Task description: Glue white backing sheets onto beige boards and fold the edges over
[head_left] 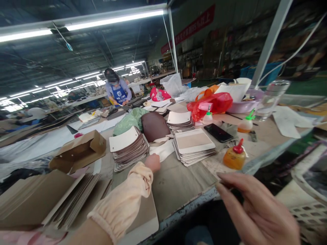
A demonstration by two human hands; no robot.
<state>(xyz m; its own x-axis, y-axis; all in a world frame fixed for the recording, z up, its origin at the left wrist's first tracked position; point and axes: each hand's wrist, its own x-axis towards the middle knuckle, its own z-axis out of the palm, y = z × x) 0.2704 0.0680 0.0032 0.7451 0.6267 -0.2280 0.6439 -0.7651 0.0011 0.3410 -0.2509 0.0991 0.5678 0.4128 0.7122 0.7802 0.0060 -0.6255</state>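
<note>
My left hand (152, 162), below a cream sleeve cover, is closed on the near edge of a white cloth (163, 150). That cloth lies between a stack of brown-edged pieces with white tops (130, 149) and a lower stack of pale panels (194, 144). Beyond it rests a dark brown curved piece (154, 126). In front of the table's edge, my right hand (258, 207) hovers with thumb and forefinger tips drawn close together. Whatever may be in that pinch is too small to make out. Partly under my left forearm is a flat beige panel (145, 216).
An orange glue bottle with a red tip (234, 158) stands near the right edge, by a black phone (218, 132) and a green-tipped bottle (245, 124). A cardboard box (79, 151) and upright boards (74, 200) are at left. A person in a blue apron (119, 97) works farther back.
</note>
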